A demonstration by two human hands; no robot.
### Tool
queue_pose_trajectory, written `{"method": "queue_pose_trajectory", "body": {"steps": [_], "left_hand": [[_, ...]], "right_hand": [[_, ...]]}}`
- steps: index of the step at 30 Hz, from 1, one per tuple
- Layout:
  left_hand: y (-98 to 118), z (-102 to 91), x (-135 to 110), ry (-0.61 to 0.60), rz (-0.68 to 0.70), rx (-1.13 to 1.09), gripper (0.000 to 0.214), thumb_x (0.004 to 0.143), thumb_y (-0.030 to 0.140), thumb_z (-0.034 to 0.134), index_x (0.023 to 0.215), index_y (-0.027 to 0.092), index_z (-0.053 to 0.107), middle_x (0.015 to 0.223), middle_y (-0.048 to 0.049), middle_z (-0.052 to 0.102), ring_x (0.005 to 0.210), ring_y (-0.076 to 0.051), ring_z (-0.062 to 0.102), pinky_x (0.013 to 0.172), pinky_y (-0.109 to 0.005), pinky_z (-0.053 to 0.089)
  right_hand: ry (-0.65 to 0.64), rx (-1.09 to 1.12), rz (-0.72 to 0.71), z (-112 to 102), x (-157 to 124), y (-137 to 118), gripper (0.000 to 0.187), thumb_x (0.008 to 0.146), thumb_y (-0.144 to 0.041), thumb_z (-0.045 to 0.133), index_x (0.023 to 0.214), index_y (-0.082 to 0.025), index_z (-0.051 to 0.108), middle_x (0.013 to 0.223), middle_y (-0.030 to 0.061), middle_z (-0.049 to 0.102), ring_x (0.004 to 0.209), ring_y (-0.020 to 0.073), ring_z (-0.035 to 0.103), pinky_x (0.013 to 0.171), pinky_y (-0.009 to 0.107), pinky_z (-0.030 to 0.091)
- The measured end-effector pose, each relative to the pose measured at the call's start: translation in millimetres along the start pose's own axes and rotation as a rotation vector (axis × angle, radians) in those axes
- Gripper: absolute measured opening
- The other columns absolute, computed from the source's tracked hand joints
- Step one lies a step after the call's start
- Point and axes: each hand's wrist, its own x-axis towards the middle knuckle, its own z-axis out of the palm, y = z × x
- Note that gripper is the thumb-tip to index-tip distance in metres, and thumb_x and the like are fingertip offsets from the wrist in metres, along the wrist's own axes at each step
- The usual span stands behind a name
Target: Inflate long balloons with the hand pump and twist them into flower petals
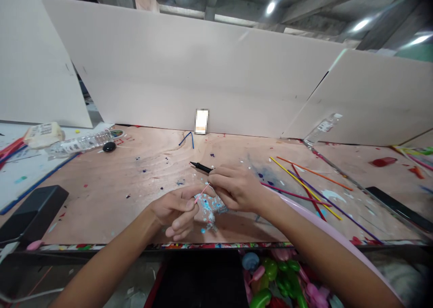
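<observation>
My left hand [176, 211] is closed, pinching a thin pink stick [202, 193] that juts up to the right between the fingers. My right hand [235, 188] is closed round a black marker [200, 166] whose tip points left, and its fingertips meet the pink stick. Both hands hover over a clear crumpled piece with blue specks [210, 208] lying on the wooden table [135, 186] near its front edge.
Several long coloured sticks [304, 181] lie to the right. A plastic bottle [79, 143], a black round lid [108, 146] and a black box [34, 211] sit at left. White boards [189, 73] wall the back. Balloons [280, 276] fill a bin below.
</observation>
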Motion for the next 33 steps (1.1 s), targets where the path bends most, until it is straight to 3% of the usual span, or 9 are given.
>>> {"method": "queue_pose_trajectory", "body": {"steps": [11,19,24,28,33], "left_hand": [[0.9,5.8,1.7,0.067,0.041,0.112,0.031,0.09,0.02,0.046,0.121,0.019,0.051,0.049,0.0034,0.057,0.03,-0.009,0.046,0.041,-0.019,0.044],[5.2,16.5,4.1,0.271,0.043,0.531,0.053,0.09,0.037,0.052,0.137,0.015,0.041,0.05,0.0013,0.059,0.036,-0.008,0.051,0.046,-0.018,0.036],[3.7,19.2,12.2,0.373,0.22,0.642,0.047,0.09,0.037,0.052,0.132,0.015,0.049,0.053,0.0025,0.056,0.037,-0.006,0.048,0.041,-0.018,0.03],[0.9,14.6,21.0,0.462,0.362,0.575,0.033,0.091,0.032,0.05,0.117,0.014,0.06,0.049,0.0056,0.048,0.032,-0.002,0.035,0.038,-0.017,0.022],[0.2,16.5,25.6,0.388,0.407,0.317,0.02,0.091,0.027,0.05,0.098,0.015,0.064,0.051,0.006,0.05,0.028,-0.001,0.033,0.039,-0.016,0.026]], "right_hand": [[0.069,0.012,0.023,1.2,-0.6,-3.1,0.017,0.087,-0.015,0.04,0.084,-0.018,0.056,0.08,0.0062,0.064,0.072,0.0149,0.055,0.064,0.027,0.04],[0.137,0.136,0.05,7.4,-3.1,-5.8,0.013,0.085,-0.012,0.044,0.087,-0.017,0.056,0.08,0.0071,0.062,0.073,0.0159,0.054,0.066,0.028,0.042],[0.16,0.405,0.243,12.7,0.2,-12.4,0.018,0.089,-0.016,0.043,0.084,-0.017,0.06,0.072,0.0026,0.06,0.066,0.0126,0.054,0.063,0.025,0.042],[0.14,0.598,0.391,13.3,5.2,-15.6,0.023,0.094,-0.025,0.041,0.089,-0.018,0.063,0.08,0.0025,0.065,0.074,0.0119,0.059,0.069,0.024,0.044],[0.193,0.437,0.428,5.7,11.2,-16.0,0.024,0.091,-0.024,0.047,0.073,-0.016,0.059,0.064,-0.0007,0.054,0.06,0.0098,0.048,0.058,0.022,0.037]]}}
